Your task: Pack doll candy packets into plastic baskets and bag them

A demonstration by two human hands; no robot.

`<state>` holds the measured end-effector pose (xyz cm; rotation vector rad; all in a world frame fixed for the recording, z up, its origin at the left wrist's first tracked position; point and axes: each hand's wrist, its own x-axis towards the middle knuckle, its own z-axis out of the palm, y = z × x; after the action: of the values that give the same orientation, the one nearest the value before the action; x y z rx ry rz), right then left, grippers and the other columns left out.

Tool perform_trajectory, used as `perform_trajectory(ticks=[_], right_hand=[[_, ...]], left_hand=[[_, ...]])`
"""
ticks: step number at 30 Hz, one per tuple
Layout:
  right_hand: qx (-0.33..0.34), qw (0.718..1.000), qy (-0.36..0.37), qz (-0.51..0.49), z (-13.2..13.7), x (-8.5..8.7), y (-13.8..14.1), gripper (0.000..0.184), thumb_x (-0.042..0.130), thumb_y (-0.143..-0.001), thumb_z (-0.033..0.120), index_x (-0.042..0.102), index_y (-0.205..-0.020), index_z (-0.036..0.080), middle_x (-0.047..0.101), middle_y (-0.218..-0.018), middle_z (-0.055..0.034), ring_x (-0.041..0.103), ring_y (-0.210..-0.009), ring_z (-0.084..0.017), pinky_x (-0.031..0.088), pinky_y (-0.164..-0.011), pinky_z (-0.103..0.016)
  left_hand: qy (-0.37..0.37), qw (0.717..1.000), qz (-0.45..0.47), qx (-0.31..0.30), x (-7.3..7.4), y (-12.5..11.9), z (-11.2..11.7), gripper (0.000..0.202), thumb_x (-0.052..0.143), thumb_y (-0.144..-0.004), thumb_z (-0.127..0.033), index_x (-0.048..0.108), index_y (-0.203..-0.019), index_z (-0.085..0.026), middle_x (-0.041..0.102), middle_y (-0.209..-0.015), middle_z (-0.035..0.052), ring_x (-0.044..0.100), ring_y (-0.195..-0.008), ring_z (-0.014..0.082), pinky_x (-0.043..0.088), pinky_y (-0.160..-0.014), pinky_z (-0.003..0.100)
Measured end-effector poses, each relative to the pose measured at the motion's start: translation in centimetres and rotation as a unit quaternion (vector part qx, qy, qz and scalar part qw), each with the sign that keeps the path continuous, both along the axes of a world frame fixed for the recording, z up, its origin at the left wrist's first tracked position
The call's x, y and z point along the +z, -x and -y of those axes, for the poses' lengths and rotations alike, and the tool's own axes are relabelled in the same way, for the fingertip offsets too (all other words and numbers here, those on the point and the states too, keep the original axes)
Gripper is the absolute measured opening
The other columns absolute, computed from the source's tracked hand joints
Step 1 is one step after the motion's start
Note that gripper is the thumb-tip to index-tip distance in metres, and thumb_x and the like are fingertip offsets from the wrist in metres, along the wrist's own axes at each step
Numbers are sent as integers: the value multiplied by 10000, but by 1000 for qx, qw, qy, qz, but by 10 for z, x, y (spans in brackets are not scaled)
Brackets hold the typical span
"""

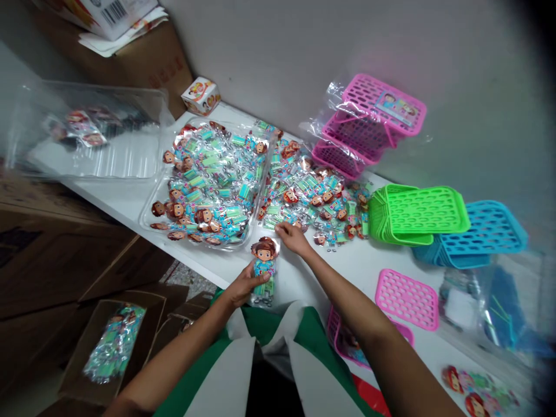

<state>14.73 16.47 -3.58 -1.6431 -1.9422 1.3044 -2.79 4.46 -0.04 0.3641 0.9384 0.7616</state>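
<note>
My left hand (244, 286) is closed around the lower part of a clear plastic packet (264, 255) with a brown-haired cartoon figure on top and green and blue contents below. The packet is upright near the table's front edge. Just to its upper right, my right hand (293, 238) has thumb and fingertips pinched together, close to the edge of a loose pile of similar packets (315, 197). What those fingertips grip, if anything, is too small to make out. Left of the pile, a clear plastic tray (145, 217) is heaped with more such packets.
Another clear tray (117, 168) stands at the left beside cardboard boxes (174, 87). Pink baskets (360, 133), stacked green baskets (425, 211) and blue baskets (482, 229) line the right side. A pink perforated panel (407, 298) lies nearer. An open carton (150, 307) with packets sits below left.
</note>
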Motion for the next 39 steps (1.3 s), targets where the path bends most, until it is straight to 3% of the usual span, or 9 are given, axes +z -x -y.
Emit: perform_trajectory(ticks=[5,8,11,14,18,23,27,31,39], right_hand=[[99,940,-182,271,-57,-8,26,430,459,-897,217,447,-1313,107,553,-1229,-179,441,-1167,-286,290,-976,-409],[180,910,-190,322,-55,-9,20,315,374,-905,125,554,-1161,82,608,-1104,-197,502,-1063,-277,288,-943,-409],[175,911,-180,327,-30,-9,-3,278,358,-895,100,593,-1046,92,637,-1018,-191,537,-999,-269,310,-909,-388],[57,955,-132,260,9,-9,-27,259,366,-909,172,578,-1051,129,654,-980,-141,568,-936,-243,360,-853,-352],[-79,997,25,-7,75,-9,-37,259,379,-907,337,550,-1001,165,630,-789,-31,575,-730,-176,426,-681,-270],[17,968,172,-185,125,-3,-30,370,396,-902,491,578,-850,173,593,-672,8,542,-630,-139,428,-619,-248],[13,999,45,5,97,-4,-43,362,358,-944,386,622,-989,143,661,-930,-89,581,-878,-194,426,-802,-307],[23,956,-133,261,50,-15,-55,407,428,-907,228,474,-1300,132,525,-1274,-170,442,-1154,-268,309,-966,-402],[116,923,-103,353,40,-10,-68,220,502,-871,234,607,-1047,153,639,-1002,-152,548,-979,-258,329,-893,-371]], left_hand=[[45,998,36,13,-3,3,5,566,786,-659,-191,540,-1168,-173,695,-918,62,657,-742,153,496,-736,274],[77,995,60,9,-5,3,7,402,795,-642,-194,608,-988,-108,681,-790,46,642,-645,132,505,-677,258],[98,993,70,22,-5,0,6,399,809,-616,-187,615,-956,-109,680,-776,38,645,-631,135,514,-654,258],[111,991,78,21,-4,-5,3,422,802,-626,-198,614,-994,-116,687,-789,44,655,-641,152,525,-649,275],[83,992,87,31,-7,-12,1,375,766,-678,-214,625,-1014,-129,702,-855,65,674,-721,180,529,-721,302],[60,995,75,36,-15,-14,3,357,751,-699,-226,616,-1018,-141,708,-902,77,685,-805,219,521,-786,335],[67,995,49,52,-16,-9,5,492,769,-675,-193,559,-1119,-176,700,-927,48,683,-773,182,537,-752,319],[78,995,59,-2,-11,-7,6,488,789,-647,-201,581,-1084,-147,698,-862,57,673,-698,176,541,-679,303],[82,991,77,-68,-3,-11,12,457,809,-617,-199,632,-1027,-102,695,-887,91,660,-731,166,514,-727,285]])
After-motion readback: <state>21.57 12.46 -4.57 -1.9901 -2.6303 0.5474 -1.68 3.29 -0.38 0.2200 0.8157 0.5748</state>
